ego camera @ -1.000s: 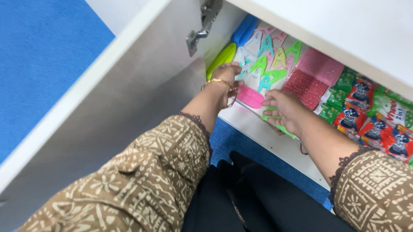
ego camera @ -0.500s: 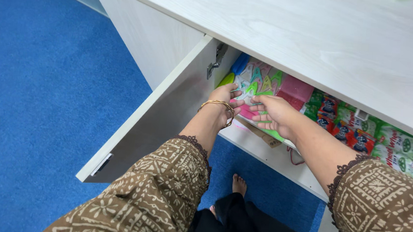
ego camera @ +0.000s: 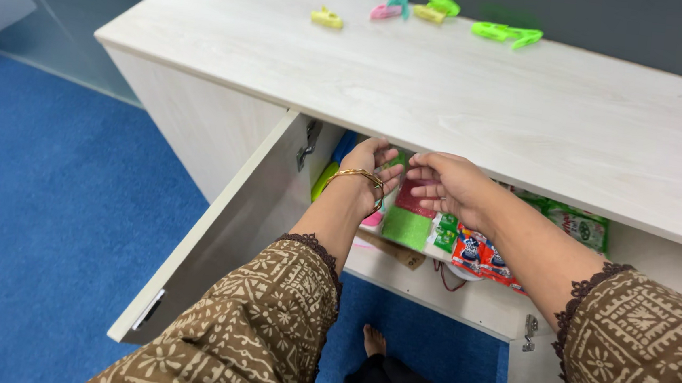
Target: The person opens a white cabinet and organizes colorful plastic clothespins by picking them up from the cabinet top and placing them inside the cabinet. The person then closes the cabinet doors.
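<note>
head view, looking down, near cabinet [ego camera: 415, 76]

Both my arms stretch forward and down. My left hand [ego camera: 367, 163] is raised with fingers loosely curled; my right hand [ego camera: 449, 184] sits just beside it, fingers bent inward.

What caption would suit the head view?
Both hands, left hand and right hand, reach into an open cabinet beneath loose clothespins.

Both hands meet at the cabinet shelf's front edge, the left hand [ego camera: 367, 165] just left of the right hand [ego camera: 449, 184], with the pack of clips [ego camera: 395, 171] between them. The open door [ego camera: 224, 231] swings out to their left; sponges [ego camera: 412, 217] lie just below them, and packets [ego camera: 482, 255] lie to the right. Above and behind, loose clips [ego camera: 432, 8] lie on the cabinet top [ego camera: 446, 86].
</note>
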